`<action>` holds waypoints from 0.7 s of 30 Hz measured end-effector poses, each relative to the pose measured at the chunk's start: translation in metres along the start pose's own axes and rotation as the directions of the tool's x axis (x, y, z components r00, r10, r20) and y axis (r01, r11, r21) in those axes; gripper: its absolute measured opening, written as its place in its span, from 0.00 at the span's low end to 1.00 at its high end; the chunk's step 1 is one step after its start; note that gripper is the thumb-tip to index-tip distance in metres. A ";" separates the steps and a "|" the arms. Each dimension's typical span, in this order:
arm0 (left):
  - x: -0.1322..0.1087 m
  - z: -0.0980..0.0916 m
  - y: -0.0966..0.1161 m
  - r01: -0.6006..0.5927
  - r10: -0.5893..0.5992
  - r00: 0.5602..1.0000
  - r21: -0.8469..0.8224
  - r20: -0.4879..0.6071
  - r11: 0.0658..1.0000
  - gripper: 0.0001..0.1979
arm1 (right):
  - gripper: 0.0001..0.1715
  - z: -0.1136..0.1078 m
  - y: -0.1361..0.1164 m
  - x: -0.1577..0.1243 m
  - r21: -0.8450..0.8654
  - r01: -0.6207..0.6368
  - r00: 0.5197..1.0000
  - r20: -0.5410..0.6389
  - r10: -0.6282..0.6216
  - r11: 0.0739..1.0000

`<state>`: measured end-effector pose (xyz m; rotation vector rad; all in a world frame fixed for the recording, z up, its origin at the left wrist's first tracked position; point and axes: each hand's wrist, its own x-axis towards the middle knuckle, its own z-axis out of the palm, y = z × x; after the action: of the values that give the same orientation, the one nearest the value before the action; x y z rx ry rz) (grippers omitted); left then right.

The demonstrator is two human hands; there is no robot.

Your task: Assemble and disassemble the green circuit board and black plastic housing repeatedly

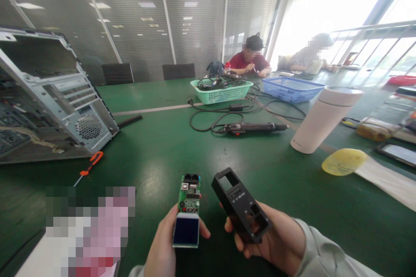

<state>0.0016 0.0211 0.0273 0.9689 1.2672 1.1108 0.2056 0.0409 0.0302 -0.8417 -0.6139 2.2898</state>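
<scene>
My left hand [165, 236] is closed around a green circuit board [189, 202] with a dark display screen [186, 230] at its near end. Black sockets sit at the board's far end. In my right hand [276, 236] is a black plastic housing [240, 203], tilted, with a rectangular window near its far end and further cutouts near my palm. Board and housing are held apart, side by side above the green table. Parts of my right fingers are hidden behind the housing.
An open computer case [65, 95] stands left. Beyond my hands lie a corded electric screwdriver [253, 128], a green basket [222, 94] of cables and a blue basket [289, 89]. A pale tumbler [325, 119] stands right, near a yellow object [343, 162]. Two people sit far off.
</scene>
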 end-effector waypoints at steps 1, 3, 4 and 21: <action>0.000 0.000 0.001 0.003 -0.003 1.000 0.005 -0.012 1.000 0.30 | 0.18 0.000 0.001 0.001 0.027 -0.001 0.999 0.036 0.000 1.000; -0.002 0.002 0.003 -0.010 0.010 1.000 0.007 -0.023 1.000 0.29 | 0.19 0.000 0.002 0.001 0.053 0.009 0.997 0.072 -0.013 0.999; -0.003 0.003 0.003 -0.022 0.022 0.999 0.001 -0.029 1.000 0.29 | 0.19 0.000 0.002 0.001 0.053 0.013 0.997 0.076 -0.017 0.999; 0.004 0.000 -0.009 -0.016 0.012 1.000 -0.155 -0.028 0.988 0.27 | 0.23 -0.036 -0.054 -0.026 -0.983 -0.111 0.620 0.045 -0.784 -0.144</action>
<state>0.0021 0.0234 0.0177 0.8494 1.1785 1.2186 0.2676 0.0688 0.0485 -1.6208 -1.9548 0.3715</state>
